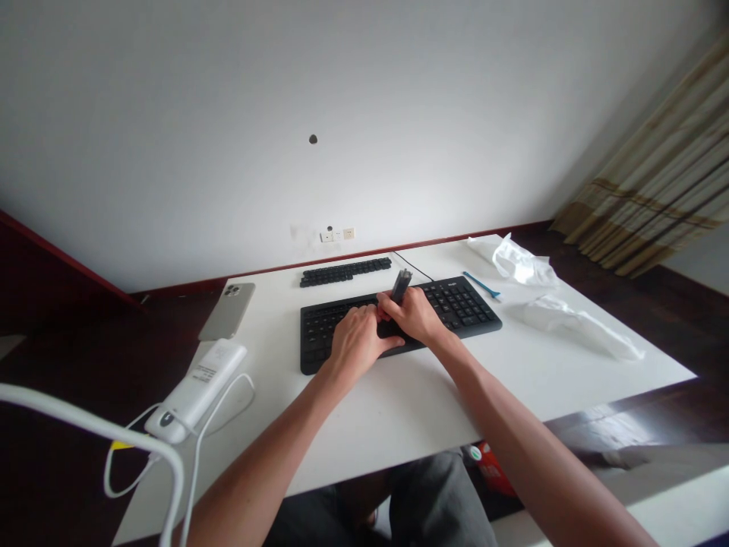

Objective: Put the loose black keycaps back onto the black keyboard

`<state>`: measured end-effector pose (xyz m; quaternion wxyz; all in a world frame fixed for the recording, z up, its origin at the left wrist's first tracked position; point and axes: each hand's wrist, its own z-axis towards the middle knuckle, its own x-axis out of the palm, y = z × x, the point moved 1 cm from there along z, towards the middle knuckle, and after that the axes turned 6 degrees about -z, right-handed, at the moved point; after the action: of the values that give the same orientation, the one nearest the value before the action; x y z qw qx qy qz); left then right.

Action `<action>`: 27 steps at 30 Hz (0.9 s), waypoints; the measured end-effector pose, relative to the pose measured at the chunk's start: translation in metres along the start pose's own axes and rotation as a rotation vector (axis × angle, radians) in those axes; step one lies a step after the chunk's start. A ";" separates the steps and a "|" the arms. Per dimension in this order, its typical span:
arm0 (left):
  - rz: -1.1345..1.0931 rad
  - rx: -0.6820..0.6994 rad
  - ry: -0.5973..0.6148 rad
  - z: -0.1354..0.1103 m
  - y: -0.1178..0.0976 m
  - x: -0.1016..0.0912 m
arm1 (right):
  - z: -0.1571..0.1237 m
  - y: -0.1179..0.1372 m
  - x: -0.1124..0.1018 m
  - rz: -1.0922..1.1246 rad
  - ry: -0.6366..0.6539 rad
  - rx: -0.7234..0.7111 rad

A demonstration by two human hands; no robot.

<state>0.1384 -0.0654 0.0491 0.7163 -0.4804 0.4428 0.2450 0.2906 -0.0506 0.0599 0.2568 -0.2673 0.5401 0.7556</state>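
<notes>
A black keyboard lies on the white table in front of me. My right hand is closed around a dark grey handle-like tool, which stands upright over the middle of the keys; its lower end is hidden by my fingers. Close beside it, my left hand holds the keyboard, fingers bent over the keys and thumb stretched out near the front edge. Behind the keyboard, several loose black keycaps are laid out in rows. To the right lies a thin blue tool.
Crumpled white wrappings lie at the table's right. On the left are a phone and a white power strip or charger with white cables. The wall stands behind the table. A black cord runs from the keyboard's back.
</notes>
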 end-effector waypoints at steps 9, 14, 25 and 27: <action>-0.027 0.010 -0.012 0.002 0.003 -0.001 | -0.001 0.001 -0.001 -0.029 0.010 -0.004; -0.046 0.037 0.001 0.005 0.011 -0.002 | -0.002 0.006 0.003 -0.148 -0.047 0.019; -0.040 -0.060 -0.021 0.009 0.014 0.001 | -0.002 0.008 0.008 -0.258 -0.030 0.023; -0.067 -0.032 -0.035 0.009 0.014 0.001 | -0.002 0.008 0.004 -0.211 -0.015 0.032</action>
<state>0.1315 -0.0518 0.0428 0.7240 -0.5018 0.4102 0.2363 0.2826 -0.0540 0.0619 0.3432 -0.3131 0.5188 0.7176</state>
